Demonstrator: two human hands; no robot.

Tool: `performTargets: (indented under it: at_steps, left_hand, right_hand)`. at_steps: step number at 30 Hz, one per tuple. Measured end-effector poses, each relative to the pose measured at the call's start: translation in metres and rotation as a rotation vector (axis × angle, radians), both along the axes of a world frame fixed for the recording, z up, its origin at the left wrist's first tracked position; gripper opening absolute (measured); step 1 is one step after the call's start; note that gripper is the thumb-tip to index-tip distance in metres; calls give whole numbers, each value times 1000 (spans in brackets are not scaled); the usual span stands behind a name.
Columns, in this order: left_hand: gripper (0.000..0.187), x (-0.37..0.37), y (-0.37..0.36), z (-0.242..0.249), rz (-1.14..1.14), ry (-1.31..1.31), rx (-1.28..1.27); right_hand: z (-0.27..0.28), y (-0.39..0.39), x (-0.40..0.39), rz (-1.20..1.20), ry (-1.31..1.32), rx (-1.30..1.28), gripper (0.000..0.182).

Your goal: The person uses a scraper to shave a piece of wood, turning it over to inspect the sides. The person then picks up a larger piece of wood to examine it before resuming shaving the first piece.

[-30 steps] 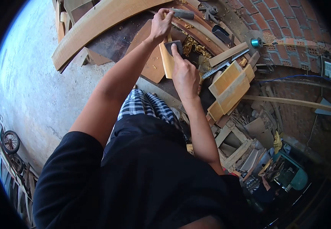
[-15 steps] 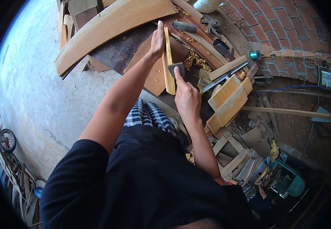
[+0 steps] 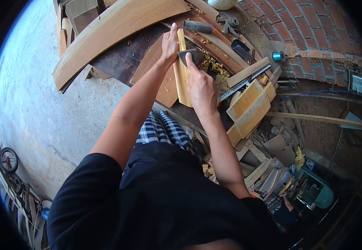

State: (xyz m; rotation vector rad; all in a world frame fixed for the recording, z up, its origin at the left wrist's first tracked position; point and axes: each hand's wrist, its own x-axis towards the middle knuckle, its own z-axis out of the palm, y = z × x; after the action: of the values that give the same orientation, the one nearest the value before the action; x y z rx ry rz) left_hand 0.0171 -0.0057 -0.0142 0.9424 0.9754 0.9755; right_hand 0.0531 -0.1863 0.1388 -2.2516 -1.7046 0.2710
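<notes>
A narrow, pale yellow wood strip (image 3: 182, 85) stands lengthwise on the workbench, its near end toward my body. My left hand (image 3: 171, 45) grips its left side near the far end, fingers stretched forward along the wood. With my right hand (image 3: 201, 85) I hold a small dark grey flat piece (image 3: 187, 55), perhaps a scraper or folded sandpaper, against the strip's upper part. The index finger presses on top of it; the other fingers are curled and partly hidden. Beneath the strip lies a flat brown board (image 3: 152, 68).
A large curved plank (image 3: 114, 31) spans the bench's far left. Wood shavings (image 3: 209, 62), a dark metal tube (image 3: 198, 27), a steel ruler (image 3: 235, 91) and stacked wood blocks (image 3: 251, 108) lie to the right. A brick wall (image 3: 301, 29) stands beyond a teal spool (image 3: 278, 56).
My right hand has slid the dark grey piece away from me along the strip, toward its far end. My left hand stays on the wood. The whole view has shifted slightly.
</notes>
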Motion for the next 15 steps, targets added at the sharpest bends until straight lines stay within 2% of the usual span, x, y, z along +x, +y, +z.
performTargets:
  at_steps: [4,7,10,15]
  left_hand:
    - [68,7,-5,2,105,114,53]
    - [68,4,0,3,121,29,-2]
    - [66,1,-2,7,53,-23,-44]
    - [66,11,-8,6,51,91,75]
  right_hand:
    - [11,-28,-9,-9,-9,-126,56]
    - [12,-27,-8,6,-17,-145,60]
    - [13,-27,-7,18,-39,-130,63]
    - [7,-45,-5,-17,29,-116,63]
